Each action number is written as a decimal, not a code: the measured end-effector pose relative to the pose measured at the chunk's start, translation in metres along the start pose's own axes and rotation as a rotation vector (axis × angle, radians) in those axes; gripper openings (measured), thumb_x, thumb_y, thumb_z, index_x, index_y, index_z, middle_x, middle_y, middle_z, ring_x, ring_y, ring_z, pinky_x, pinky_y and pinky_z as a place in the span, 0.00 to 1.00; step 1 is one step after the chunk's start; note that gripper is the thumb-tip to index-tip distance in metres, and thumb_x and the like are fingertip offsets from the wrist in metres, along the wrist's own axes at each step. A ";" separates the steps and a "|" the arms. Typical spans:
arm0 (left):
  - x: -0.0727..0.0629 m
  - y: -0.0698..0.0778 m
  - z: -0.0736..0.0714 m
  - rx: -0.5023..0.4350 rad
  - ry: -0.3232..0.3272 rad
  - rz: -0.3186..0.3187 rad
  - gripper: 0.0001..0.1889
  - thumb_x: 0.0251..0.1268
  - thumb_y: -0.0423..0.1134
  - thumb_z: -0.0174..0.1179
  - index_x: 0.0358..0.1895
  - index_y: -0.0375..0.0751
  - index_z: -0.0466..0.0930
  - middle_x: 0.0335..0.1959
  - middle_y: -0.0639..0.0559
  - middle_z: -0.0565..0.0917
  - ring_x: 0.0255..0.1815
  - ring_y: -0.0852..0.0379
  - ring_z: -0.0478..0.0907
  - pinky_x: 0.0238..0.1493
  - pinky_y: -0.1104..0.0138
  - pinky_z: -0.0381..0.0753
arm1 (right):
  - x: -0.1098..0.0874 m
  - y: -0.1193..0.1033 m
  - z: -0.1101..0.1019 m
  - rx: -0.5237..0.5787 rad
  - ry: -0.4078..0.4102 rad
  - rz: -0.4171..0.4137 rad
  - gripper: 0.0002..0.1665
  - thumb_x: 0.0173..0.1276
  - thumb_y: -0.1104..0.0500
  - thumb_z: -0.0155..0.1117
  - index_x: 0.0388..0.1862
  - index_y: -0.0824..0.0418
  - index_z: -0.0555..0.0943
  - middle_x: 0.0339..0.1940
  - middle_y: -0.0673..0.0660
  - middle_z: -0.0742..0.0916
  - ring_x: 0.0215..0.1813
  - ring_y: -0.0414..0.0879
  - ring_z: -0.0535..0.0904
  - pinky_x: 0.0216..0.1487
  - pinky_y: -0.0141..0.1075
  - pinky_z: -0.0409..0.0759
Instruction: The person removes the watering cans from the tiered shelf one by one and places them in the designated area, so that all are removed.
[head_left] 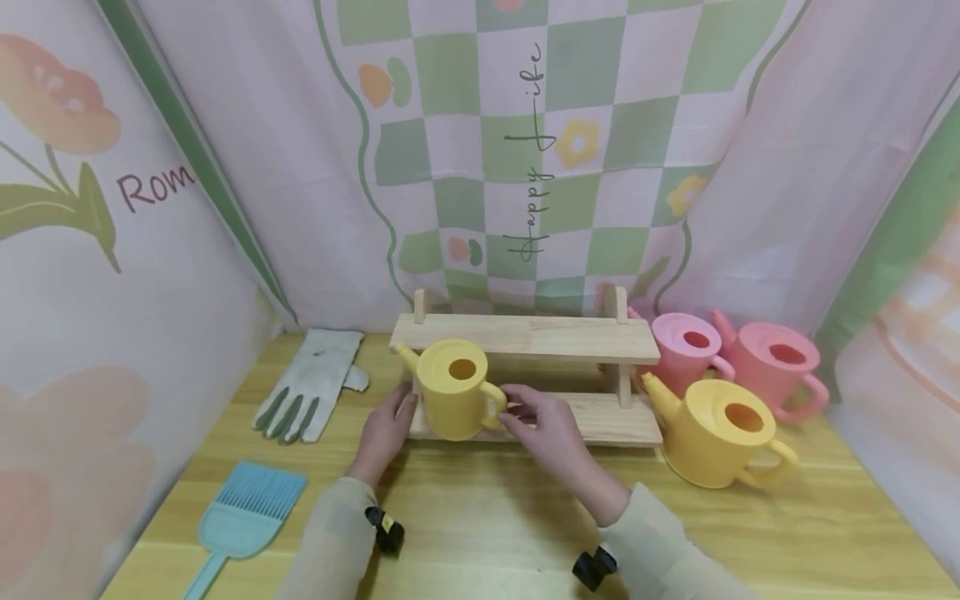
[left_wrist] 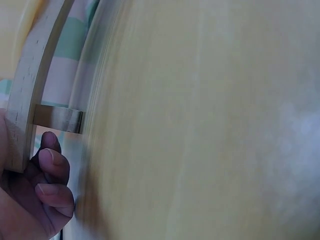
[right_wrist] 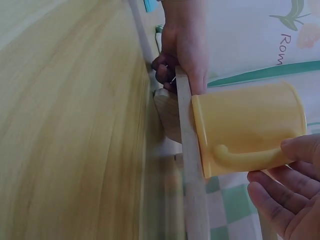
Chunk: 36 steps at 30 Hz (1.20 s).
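A small yellow watering can (head_left: 448,407) stands upright at the left end of the lower board of a two-tier wooden shelf (head_left: 525,335), its spout pointing left. My right hand (head_left: 551,429) pinches the can's handle from the right, with the thumb (right_wrist: 302,149) against it in the right wrist view. At the shelf's left end, my left hand (head_left: 384,435) holds the lower board (left_wrist: 25,107); in the left wrist view its fingers (left_wrist: 54,164) curl beneath. The right wrist view shows the can's base resting on that board.
Right of the shelf stand a larger yellow watering can (head_left: 716,442) and two pink ones, a smaller (head_left: 678,367) and a larger (head_left: 772,375). White gloves (head_left: 315,383) and a blue dustpan-like scoop with teeth (head_left: 243,517) lie left on the wooden table (head_left: 480,517). Patterned curtains rise behind.
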<state>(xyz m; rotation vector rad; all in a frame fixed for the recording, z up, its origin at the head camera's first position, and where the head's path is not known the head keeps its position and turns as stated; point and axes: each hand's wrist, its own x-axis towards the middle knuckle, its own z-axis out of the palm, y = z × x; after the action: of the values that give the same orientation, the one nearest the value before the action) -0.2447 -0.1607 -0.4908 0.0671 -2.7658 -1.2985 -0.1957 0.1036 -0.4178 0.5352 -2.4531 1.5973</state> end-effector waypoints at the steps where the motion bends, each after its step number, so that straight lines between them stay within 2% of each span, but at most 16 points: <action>1: 0.000 0.000 0.000 -0.001 -0.002 0.000 0.27 0.77 0.55 0.44 0.73 0.48 0.65 0.70 0.42 0.70 0.69 0.38 0.66 0.69 0.45 0.63 | 0.000 0.000 0.001 -0.002 0.004 0.000 0.18 0.62 0.69 0.69 0.52 0.65 0.82 0.44 0.60 0.88 0.41 0.50 0.85 0.42 0.38 0.85; 7: -0.001 -0.001 0.002 -0.010 -0.010 -0.009 0.29 0.77 0.57 0.43 0.73 0.48 0.65 0.70 0.43 0.69 0.70 0.39 0.65 0.69 0.46 0.63 | -0.002 0.004 0.003 -0.016 0.024 -0.006 0.15 0.64 0.69 0.67 0.51 0.64 0.83 0.43 0.60 0.88 0.40 0.48 0.86 0.37 0.31 0.84; 16: -0.001 -0.001 0.004 -0.005 -0.009 -0.004 0.30 0.76 0.59 0.41 0.73 0.48 0.65 0.70 0.41 0.69 0.69 0.37 0.65 0.68 0.44 0.63 | -0.008 0.005 0.000 -0.060 0.067 -0.087 0.17 0.64 0.71 0.66 0.53 0.68 0.82 0.45 0.65 0.87 0.42 0.53 0.87 0.37 0.30 0.85; 21: -0.003 -0.001 0.003 -0.028 -0.014 -0.018 0.28 0.76 0.58 0.43 0.73 0.50 0.65 0.70 0.43 0.70 0.69 0.38 0.65 0.69 0.45 0.63 | -0.014 0.001 -0.008 -0.039 0.095 -0.119 0.18 0.63 0.72 0.66 0.53 0.70 0.82 0.46 0.66 0.87 0.43 0.53 0.87 0.39 0.32 0.85; 26: -0.002 -0.002 0.002 -0.011 -0.009 -0.022 0.27 0.76 0.57 0.44 0.72 0.51 0.66 0.70 0.43 0.69 0.69 0.38 0.65 0.68 0.44 0.63 | -0.018 -0.005 -0.019 -0.059 0.116 -0.160 0.18 0.63 0.73 0.66 0.53 0.70 0.82 0.45 0.66 0.87 0.42 0.53 0.87 0.38 0.33 0.85; 36: 0.000 -0.002 0.001 -0.006 -0.003 -0.019 0.27 0.76 0.57 0.44 0.72 0.51 0.66 0.69 0.43 0.71 0.68 0.38 0.67 0.67 0.44 0.65 | -0.031 -0.012 -0.046 -0.075 0.159 -0.148 0.19 0.61 0.75 0.66 0.52 0.72 0.82 0.41 0.64 0.88 0.41 0.54 0.87 0.37 0.29 0.85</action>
<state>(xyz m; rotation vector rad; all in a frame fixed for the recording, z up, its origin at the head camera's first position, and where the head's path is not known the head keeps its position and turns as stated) -0.2452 -0.1608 -0.4929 0.0918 -2.7707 -1.3123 -0.1654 0.1469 -0.3985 0.5422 -2.2900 1.4266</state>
